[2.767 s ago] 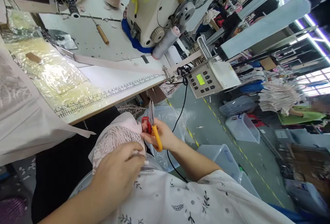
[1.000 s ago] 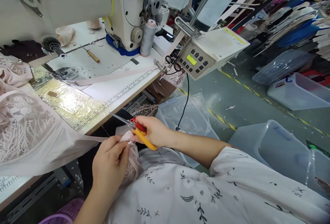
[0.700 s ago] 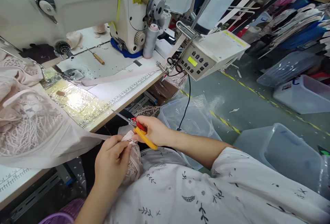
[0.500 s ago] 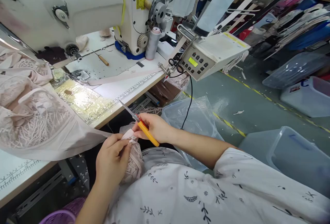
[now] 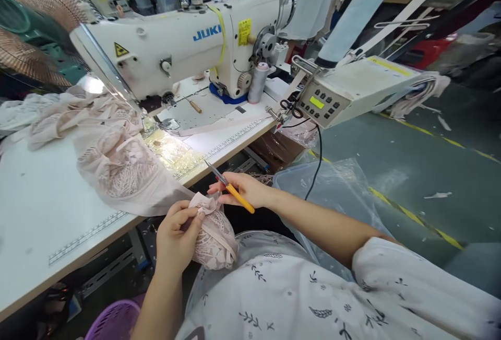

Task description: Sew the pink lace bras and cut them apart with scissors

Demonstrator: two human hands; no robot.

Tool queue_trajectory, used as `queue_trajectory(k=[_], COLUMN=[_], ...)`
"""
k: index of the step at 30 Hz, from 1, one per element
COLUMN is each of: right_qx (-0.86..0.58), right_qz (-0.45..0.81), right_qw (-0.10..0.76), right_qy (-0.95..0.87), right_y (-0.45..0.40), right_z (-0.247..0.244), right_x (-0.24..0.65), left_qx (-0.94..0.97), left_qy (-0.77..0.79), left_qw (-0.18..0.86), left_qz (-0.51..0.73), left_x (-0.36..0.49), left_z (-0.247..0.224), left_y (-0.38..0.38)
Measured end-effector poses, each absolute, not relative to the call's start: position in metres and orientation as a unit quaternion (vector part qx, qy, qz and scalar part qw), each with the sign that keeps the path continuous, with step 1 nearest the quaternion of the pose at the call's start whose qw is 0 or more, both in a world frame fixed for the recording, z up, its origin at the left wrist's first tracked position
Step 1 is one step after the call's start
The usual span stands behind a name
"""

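Note:
My left hand (image 5: 178, 233) pinches the edge of a pale pink lace garment (image 5: 215, 238), whose rounded cup hangs over my lap. Orange-handled scissors (image 5: 239, 197) lie in my right hand (image 5: 248, 191), their blades pointing up and left toward the table edge. My right fingertips are beside the upper edge of the held fabric; whether they touch it I cannot tell. More pink lace fabric (image 5: 129, 165) is piled on the table, and a strip of it stretches down toward my left hand.
A white sewing machine (image 5: 156, 47) stands on the white table (image 5: 43, 199). Behind it is a fan (image 5: 23, 26). A thread cone (image 5: 258, 83) and control box (image 5: 324, 102) are on the right. Below are a purple basket (image 5: 113, 321) and a clear plastic bin (image 5: 332, 188).
The view has shifted, showing more of the table's left side and the fan. More of the held lace cup shows, and my right fingers have moved off the fabric's edge, still holding the scissors.

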State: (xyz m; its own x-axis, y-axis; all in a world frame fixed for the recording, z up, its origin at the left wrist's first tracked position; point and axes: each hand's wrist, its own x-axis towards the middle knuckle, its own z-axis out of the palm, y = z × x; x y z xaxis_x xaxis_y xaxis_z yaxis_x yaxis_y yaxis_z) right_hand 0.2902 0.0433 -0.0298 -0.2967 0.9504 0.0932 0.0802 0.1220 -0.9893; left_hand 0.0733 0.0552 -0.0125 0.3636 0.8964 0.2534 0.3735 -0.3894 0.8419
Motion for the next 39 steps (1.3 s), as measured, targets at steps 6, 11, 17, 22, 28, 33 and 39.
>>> queue_trajectory(k=[6,11,17,22,28,33,39], right_qx=[-0.385,-0.397,-0.342,-0.324,-0.362,-0.386,-0.423], right_qz=[0.501,0.471,0.490,0.477,0.412,0.394,0.395], right_qw=[0.404,0.384,0.359,0.366,0.159,0.015,-0.017], right_qy=[-0.662,-0.688,-0.717,-0.730,-0.821,-0.834,-0.815], right_y=[0.042,0.040,0.026,0.026,0.043,0.042,0.041], right_z=[-0.028,-0.022,-0.013,0.002,0.010,-0.003,-0.008], right_x=[0.285,0.281,0.265,0.265,0.275,0.287,0.297], left_qx=[0.721,0.725,0.734,0.658,0.555,0.522,0.504], left_qy=[0.448,0.432,0.413,0.461,0.479,0.517,0.528], left_qw=[0.359,0.384,0.378,0.528,0.630,0.637,0.649], left_qz=[0.389,0.376,0.384,0.276,0.255,0.233,0.214], left_x=[0.067,0.060,0.028,0.023,0.044,0.059,0.066], left_z=[-0.002,0.001,0.019,0.039,0.028,0.017,0.010], left_y=[0.049,0.054,0.053,0.034,0.035,0.043,0.058])
